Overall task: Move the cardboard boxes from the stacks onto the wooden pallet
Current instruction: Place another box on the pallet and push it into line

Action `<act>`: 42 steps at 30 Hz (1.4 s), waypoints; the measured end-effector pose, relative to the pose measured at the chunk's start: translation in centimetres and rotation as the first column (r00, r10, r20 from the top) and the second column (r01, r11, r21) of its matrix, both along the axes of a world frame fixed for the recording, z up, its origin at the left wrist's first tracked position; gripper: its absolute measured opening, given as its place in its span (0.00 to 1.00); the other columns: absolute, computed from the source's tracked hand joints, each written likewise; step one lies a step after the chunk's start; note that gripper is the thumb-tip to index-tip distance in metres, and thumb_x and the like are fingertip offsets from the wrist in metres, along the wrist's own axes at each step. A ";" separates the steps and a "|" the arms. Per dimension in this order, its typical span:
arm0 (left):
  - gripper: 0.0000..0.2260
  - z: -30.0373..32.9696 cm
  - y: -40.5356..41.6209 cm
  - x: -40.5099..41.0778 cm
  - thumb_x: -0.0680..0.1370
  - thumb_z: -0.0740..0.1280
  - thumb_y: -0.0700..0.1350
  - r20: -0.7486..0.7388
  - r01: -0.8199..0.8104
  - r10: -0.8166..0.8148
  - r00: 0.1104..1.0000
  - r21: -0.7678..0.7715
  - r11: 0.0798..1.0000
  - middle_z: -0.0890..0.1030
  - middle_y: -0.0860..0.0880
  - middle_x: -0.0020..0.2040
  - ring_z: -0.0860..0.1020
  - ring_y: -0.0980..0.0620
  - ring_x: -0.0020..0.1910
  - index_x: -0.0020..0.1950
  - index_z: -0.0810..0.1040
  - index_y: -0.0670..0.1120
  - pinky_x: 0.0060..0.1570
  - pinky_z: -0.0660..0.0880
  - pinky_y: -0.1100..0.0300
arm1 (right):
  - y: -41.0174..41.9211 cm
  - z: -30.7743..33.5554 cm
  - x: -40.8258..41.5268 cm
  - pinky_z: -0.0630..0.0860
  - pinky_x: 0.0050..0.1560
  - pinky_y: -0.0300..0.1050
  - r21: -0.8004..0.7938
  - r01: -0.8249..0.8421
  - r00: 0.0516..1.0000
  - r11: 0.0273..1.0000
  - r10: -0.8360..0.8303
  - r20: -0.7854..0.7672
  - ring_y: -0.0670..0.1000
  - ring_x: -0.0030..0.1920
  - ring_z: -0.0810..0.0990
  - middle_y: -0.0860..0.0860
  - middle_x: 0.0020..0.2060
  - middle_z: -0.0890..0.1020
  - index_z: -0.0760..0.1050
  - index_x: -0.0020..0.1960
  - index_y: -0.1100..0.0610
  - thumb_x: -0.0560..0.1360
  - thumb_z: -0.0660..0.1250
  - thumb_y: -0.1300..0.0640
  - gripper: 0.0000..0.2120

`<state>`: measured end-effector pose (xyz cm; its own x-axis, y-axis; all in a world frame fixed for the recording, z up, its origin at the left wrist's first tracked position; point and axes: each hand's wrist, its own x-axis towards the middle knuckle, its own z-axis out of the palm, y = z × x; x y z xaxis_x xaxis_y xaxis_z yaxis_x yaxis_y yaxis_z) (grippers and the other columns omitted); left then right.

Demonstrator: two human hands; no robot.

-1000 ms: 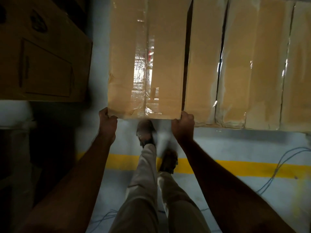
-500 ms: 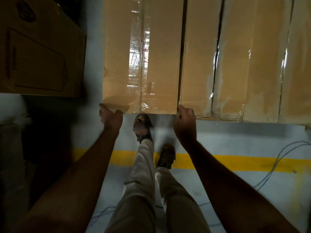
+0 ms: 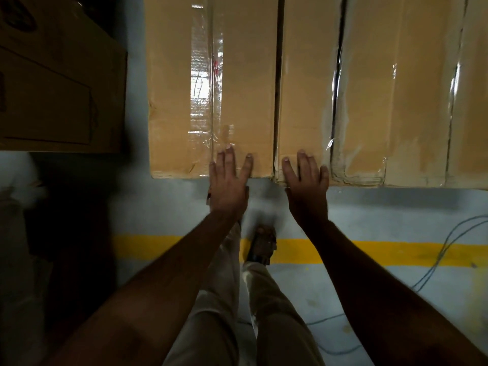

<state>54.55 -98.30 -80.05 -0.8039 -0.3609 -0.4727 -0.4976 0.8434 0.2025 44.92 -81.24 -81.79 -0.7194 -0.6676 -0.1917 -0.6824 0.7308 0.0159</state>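
Note:
A long taped cardboard box [image 3: 211,85] lies at the left end of a row of similar boxes. Beside it on the right lies a second box [image 3: 306,88], then more boxes [image 3: 396,96]. My left hand [image 3: 229,180] lies flat, fingers straight, over the near edge of the left box. Over the near edge of the second box, my right hand [image 3: 307,183] is flat with spread fingers. Neither hand grips anything. The boxes hide whatever they rest on.
A dark cardboard box [image 3: 58,83] stands at the left, with a narrow gap of grey floor between it and the row. A yellow floor line [image 3: 383,253] runs across below the boxes. Thin cables [image 3: 433,262] trail on the floor at right. My legs and shoes are below my hands.
My hands have let go of the left box's near corners. The box now sits level against the row, and both hands lie flat on the box tops.

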 end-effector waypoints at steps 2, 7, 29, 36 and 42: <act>0.40 -0.7 0.1 -0.9 0.79 0.66 0.52 -0.010 0.112 -0.112 0.994 -0.013 0.994 0.40 0.35 0.80 0.41 0.33 0.79 0.82 0.42 0.52 0.75 0.40 0.39 | 0.5 -0.7 -0.3 0.60 0.71 0.68 0.016 -0.041 0.999 0.999 0.041 -0.027 0.62 0.76 0.61 0.62 0.77 0.61 0.56 0.79 0.51 0.72 0.74 0.57 0.41; 0.50 -3.0 -1.0 -3.8 0.71 0.74 0.60 -0.078 0.270 -0.279 0.957 -0.115 0.956 0.46 0.35 0.81 0.46 0.33 0.80 0.82 0.47 0.48 0.73 0.41 0.35 | 1.1 -3.0 -1.6 0.58 0.72 0.69 -0.066 -0.115 0.972 0.991 0.099 -0.211 0.63 0.77 0.61 0.62 0.77 0.61 0.56 0.80 0.49 0.78 0.68 0.53 0.34; 0.48 -4.3 -0.1 -4.7 0.72 0.57 0.74 -0.085 0.235 -0.254 0.963 -0.190 0.953 0.48 0.34 0.81 0.47 0.31 0.79 0.82 0.46 0.48 0.72 0.47 0.28 | -0.1 -3.6 -3.4 0.58 0.73 0.69 -0.138 -0.193 0.967 0.971 0.164 -0.197 0.62 0.77 0.61 0.59 0.77 0.61 0.56 0.79 0.48 0.81 0.58 0.51 0.28; 0.53 -1.9 1.3 -6.1 0.72 0.63 0.72 0.067 0.152 -0.148 0.987 -0.049 0.987 0.37 0.35 0.80 0.38 0.33 0.79 0.81 0.38 0.46 0.72 0.41 0.29 | -0.2 -1.9 -3.2 0.50 0.74 0.71 -0.012 -0.183 0.983 0.983 0.183 0.023 0.64 0.79 0.48 0.61 0.80 0.49 0.44 0.81 0.50 0.77 0.62 0.51 0.39; 0.54 0.5 3.8 -6.8 0.72 0.69 0.65 0.043 0.161 -0.160 0.986 -0.012 0.987 0.40 0.35 0.80 0.43 0.34 0.80 0.81 0.38 0.44 0.74 0.46 0.34 | 1.4 1.6 -4.1 0.48 0.74 0.68 -0.013 -0.091 0.996 0.996 0.091 -0.012 0.63 0.79 0.50 0.62 0.79 0.51 0.45 0.81 0.53 0.77 0.64 0.52 0.40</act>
